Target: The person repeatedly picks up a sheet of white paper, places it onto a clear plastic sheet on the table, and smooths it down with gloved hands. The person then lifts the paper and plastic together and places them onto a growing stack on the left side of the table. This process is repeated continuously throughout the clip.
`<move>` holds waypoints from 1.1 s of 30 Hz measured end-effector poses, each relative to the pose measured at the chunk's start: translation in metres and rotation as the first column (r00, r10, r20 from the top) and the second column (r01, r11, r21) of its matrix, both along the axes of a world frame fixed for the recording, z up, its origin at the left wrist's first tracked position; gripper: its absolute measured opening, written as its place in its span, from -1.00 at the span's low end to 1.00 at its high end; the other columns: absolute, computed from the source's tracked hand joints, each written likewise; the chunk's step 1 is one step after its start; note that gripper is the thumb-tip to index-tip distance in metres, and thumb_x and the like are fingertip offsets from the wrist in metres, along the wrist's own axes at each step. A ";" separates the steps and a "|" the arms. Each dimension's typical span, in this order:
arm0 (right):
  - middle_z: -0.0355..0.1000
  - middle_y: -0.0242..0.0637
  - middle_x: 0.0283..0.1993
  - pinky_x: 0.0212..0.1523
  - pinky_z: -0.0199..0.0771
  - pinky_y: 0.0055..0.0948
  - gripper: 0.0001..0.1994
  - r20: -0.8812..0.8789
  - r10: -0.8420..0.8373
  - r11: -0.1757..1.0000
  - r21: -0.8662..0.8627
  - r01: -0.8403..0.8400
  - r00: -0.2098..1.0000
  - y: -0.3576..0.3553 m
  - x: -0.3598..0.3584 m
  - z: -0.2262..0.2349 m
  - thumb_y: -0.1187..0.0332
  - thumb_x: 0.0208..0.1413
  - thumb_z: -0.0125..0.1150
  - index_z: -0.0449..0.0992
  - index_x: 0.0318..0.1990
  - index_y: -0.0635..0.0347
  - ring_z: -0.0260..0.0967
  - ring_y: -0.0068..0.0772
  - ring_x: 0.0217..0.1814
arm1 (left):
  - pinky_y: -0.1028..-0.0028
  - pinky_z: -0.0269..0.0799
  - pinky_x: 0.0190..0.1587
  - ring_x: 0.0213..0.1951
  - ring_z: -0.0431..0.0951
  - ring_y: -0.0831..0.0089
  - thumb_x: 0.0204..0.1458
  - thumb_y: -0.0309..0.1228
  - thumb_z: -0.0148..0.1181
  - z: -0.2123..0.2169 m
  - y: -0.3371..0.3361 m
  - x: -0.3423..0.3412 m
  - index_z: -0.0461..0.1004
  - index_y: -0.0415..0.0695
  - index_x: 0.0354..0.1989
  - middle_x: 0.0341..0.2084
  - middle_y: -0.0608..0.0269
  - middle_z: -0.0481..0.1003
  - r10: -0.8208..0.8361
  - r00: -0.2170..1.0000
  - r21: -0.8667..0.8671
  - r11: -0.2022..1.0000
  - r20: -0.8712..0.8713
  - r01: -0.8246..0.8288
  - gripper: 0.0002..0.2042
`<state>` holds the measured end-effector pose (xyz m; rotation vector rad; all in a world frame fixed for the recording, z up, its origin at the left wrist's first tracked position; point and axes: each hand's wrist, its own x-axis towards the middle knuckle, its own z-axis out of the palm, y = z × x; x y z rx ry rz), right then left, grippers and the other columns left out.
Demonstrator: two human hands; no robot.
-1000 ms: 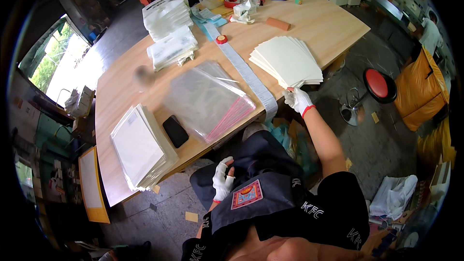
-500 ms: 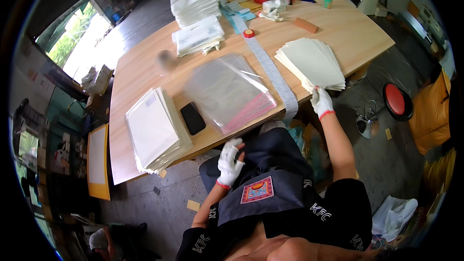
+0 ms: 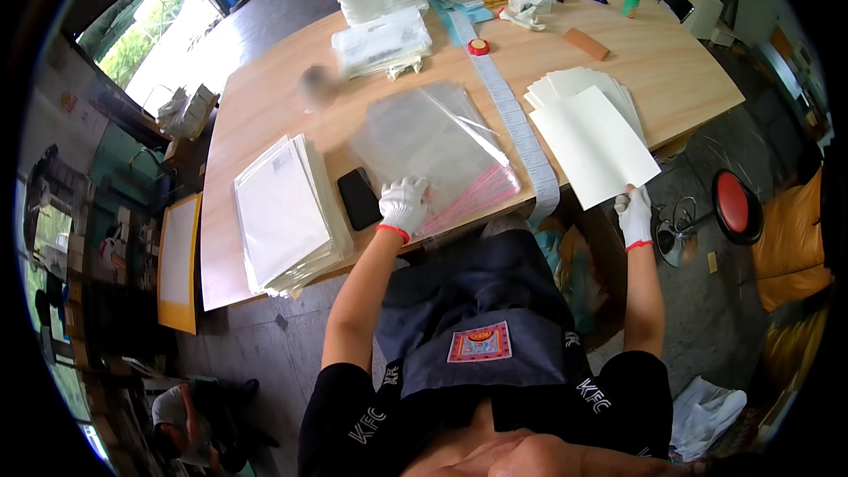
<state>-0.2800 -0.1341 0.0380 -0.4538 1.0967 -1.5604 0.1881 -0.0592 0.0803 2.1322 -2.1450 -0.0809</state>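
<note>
Fingers [image 3: 630, 191] of the right hand [image 3: 634, 216] pinch a white sheet [image 3: 594, 146] shut. Left hand [image 3: 404, 203] half curls at clear bags [image 3: 428, 132], its grip unclear.

Head camera: above, facing down and ahead;
Black short-sleeved cloth shirt [image 3: 424, 413]: nearest, low in view;
Broad pale wood-grained tabletop [image 3: 274, 88]: farther, mid-view
</note>
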 end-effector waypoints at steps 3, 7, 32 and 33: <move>0.29 -0.32 -0.47 -0.81 0.08 -0.58 -0.91 0.140 0.193 0.977 -0.118 -0.177 0.971 0.010 -0.008 0.002 0.50 0.06 -0.06 0.29 -0.26 0.17 0.14 -0.54 -0.71 | 0.24 0.41 -0.19 -0.14 0.44 0.19 -0.23 -0.39 0.23 0.007 -0.005 -0.004 0.38 0.05 -0.19 -0.20 0.27 0.41 0.082 0.996 0.023 0.996 0.032 -0.082 -0.66; 0.42 -0.33 -0.46 -0.72 0.33 -0.52 -0.81 0.095 0.364 0.931 -0.012 -0.364 0.927 0.044 0.033 0.037 0.46 -0.07 0.04 0.40 -0.25 0.22 0.36 -0.47 -0.61 | 0.24 0.42 -0.23 -0.16 0.45 0.18 -0.22 -0.46 0.17 -0.012 -0.008 0.017 0.39 0.03 -0.21 -0.23 0.22 0.42 0.120 0.990 -0.054 0.991 -0.067 -0.124 -0.69; 0.40 -0.37 -0.38 -0.70 0.23 -0.63 -0.77 0.453 0.516 0.787 0.083 -0.611 0.727 0.082 0.152 -0.040 0.50 -0.01 0.01 0.37 -0.15 0.09 0.34 -0.55 -0.55 | 0.34 0.39 -0.23 -0.22 0.43 0.18 -0.16 -0.58 0.08 -0.006 0.011 0.026 0.43 -0.03 -0.24 -0.22 0.18 0.42 0.147 0.898 -0.508 0.781 -0.415 -0.363 -0.73; 0.41 -0.37 -0.37 -0.70 0.24 -0.63 -0.78 0.442 0.511 0.796 0.083 -0.600 0.738 0.081 0.149 -0.044 0.50 -0.02 0.02 0.38 -0.16 0.09 0.34 -0.55 -0.54 | 0.33 0.38 -0.17 -0.15 0.42 0.17 -0.16 -0.57 0.09 -0.004 0.008 0.024 0.43 -0.03 -0.22 -0.17 0.19 0.42 0.185 0.905 -0.558 0.735 -0.384 -0.386 -0.73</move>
